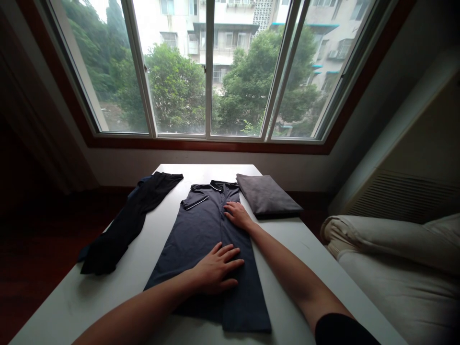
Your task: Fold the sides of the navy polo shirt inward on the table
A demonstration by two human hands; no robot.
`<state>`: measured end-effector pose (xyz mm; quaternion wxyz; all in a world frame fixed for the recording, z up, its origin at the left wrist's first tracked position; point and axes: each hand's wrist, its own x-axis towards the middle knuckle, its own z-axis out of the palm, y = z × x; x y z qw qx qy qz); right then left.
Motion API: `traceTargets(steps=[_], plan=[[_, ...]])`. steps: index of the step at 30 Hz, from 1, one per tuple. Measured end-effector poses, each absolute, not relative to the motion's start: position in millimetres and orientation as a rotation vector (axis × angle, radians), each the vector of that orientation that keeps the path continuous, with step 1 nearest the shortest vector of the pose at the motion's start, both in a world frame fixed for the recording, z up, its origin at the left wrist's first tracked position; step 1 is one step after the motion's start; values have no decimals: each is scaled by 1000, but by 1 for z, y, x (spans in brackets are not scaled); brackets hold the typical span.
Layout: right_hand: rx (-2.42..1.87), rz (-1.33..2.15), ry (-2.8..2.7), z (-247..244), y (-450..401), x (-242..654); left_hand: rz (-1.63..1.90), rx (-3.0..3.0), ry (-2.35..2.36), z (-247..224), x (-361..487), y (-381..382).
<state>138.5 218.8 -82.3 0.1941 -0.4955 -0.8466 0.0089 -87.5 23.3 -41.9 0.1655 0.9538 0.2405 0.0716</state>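
A dark blue-grey polo shirt [194,239] lies spread on the white table, its black collar toward the window. Its right side is folded inward over the front, while the left short sleeve, edged with a thin white line, sticks out. My left hand [218,268] rests flat on the lower part of the shirt, fingers spread. Farther up, my right hand [237,214] lies on the folded-over panel just below the collar, fingers stretched out. Neither hand grasps the cloth.
Dark trousers [132,220] lie along the table's left side, hanging slightly over its edge. A folded grey cloth [268,194] sits at the right edge of the white table [287,249]. Beyond the table is a window [208,72]; a cream sofa [391,263] stands at the right.
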Motion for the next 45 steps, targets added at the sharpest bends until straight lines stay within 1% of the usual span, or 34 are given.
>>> traceTargets(steps=[12,24,29,31,34,36,40,42,45], plan=[[-1342,56,-2366,-88,223,140,193,2708,678,-43,-87,24],[-1390,69,-2388,-86,220,141,170,2716,691,-46,-85,25],[-1441,-4,-2360,-81,216,139,174,2709,695,-44,-85,25],[-1389,0,-2377,-80,215,136,178,2700,691,-44,-85,25],[-1267,117,-2481,-81,213,130,177,2693,683,-45,-85,25],[-1330,163,-2501,-83,213,128,180,2692,683,-45,-86,26],[-1598,124,-2405,-84,215,133,189,2694,678,-44,-86,26],[-1558,110,-2439,-82,215,136,188,2693,678,-44,-86,25],[-1352,118,-2538,-78,212,132,187,2690,681,-44,-86,25]])
